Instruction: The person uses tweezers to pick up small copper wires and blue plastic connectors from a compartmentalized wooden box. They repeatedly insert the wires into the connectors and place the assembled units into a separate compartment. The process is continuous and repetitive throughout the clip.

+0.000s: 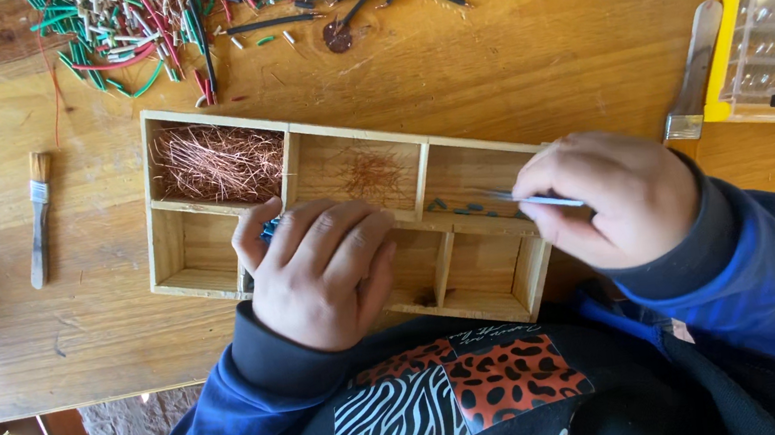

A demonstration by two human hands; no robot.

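Here the left hand (320,275) is curled over the tray (172,250), pinching something blue (268,229) that is mostly hidden under the fingers. The right hand (613,196) grips slim tweezers (531,198), their tips over the tray's upper right cell. Copper strands (216,161) fill the upper left cell. A wire pile (226,3) is cut off at the top edge.

Left hand (320,272) curled palm-down, fingers bunched — right hand (612,196) pinched closed, both blue-sleeved forearms drawn in

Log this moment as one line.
left hand: holds blue piece | right hand: holds tweezers | over wooden tray
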